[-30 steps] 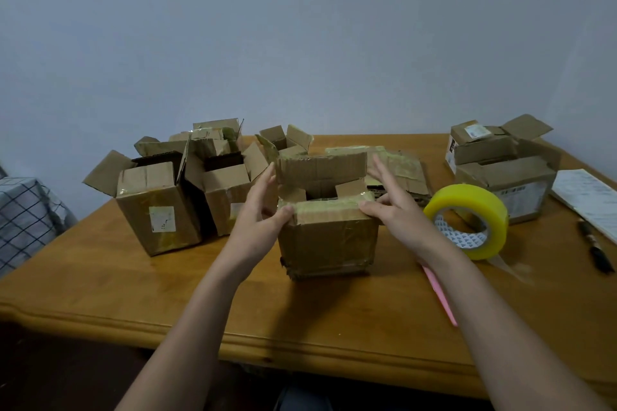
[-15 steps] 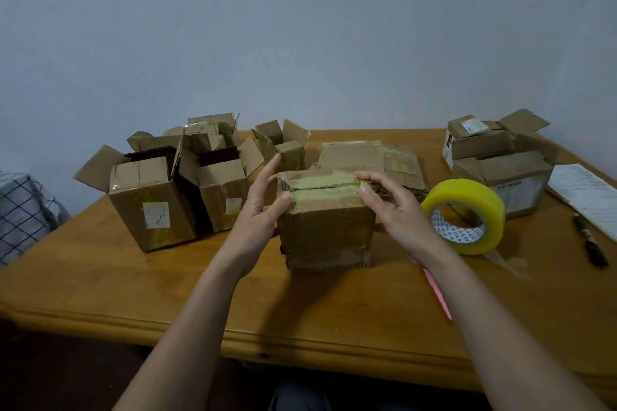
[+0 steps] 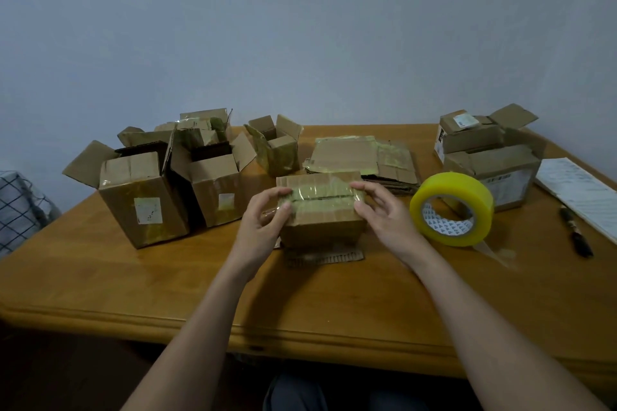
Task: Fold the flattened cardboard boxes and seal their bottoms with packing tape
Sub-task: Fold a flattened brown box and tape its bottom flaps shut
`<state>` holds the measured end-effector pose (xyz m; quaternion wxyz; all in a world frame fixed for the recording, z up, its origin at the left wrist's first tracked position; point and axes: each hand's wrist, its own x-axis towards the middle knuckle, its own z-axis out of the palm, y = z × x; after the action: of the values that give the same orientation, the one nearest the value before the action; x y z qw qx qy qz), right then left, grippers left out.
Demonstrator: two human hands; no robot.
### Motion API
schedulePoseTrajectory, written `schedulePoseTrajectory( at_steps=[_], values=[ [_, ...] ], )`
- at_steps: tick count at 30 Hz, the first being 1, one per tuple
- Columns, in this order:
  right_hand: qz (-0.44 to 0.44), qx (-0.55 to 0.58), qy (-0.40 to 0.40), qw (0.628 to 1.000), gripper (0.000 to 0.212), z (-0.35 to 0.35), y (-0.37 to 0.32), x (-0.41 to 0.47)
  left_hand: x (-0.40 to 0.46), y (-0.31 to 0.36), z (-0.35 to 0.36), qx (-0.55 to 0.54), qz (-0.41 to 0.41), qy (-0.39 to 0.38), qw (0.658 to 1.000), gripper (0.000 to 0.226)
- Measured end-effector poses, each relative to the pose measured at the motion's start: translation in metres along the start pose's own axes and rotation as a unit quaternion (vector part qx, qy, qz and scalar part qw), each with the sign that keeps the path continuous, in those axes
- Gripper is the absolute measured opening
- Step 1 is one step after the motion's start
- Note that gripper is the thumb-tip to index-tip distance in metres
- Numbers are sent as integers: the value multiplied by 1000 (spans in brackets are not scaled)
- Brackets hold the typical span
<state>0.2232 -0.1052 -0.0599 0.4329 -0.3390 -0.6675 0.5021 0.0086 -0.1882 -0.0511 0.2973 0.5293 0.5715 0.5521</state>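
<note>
Head view: both hands [image 3: 263, 220] [image 3: 384, 217] press box [image 3: 322, 210] flaps closed.

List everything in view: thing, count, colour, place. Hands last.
small box: 1, brown, centre of table, flaps folded shut, seam showing
tape roll: 1, yellow, on edge right of the small box, loose end trailing
flattened boxes: a stack, brown with old tape, behind the small box
open boxes: several, brown, left side
boxes on the right: 2, brown, back right, the smaller on top
paper sheet: 1, white, far right edge
pen: 1, black, beside the paper sheet
table: 1, wooden, orange-brown
left hand: grips the small box's left end
right hand: grips its right end
</note>
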Motion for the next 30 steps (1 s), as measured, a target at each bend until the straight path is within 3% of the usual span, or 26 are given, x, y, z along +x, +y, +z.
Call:
schedulePoseTrajectory(
  at_steps=[6,16,22,26,30],
  values=[
    [55,-101,-4,993,28,-9,-17,-10,-3,13,-7,60,-53,-41,996,20],
    [40,-106,28,993,25,-9,-12,-25,-16,14,-5,18,-73,-44,996,19],
    [40,-56,32,997,37,-3,-2,-33,-16,9,0,-2,-75,-25,997,28],
    [35,-50,3,998,40,0,6,-38,-18,10,5,41,-63,-21,997,23],
    [38,-88,-16,995,47,-7,-3,-36,-14,19,1,152,-51,-38,986,23]
  ],
)
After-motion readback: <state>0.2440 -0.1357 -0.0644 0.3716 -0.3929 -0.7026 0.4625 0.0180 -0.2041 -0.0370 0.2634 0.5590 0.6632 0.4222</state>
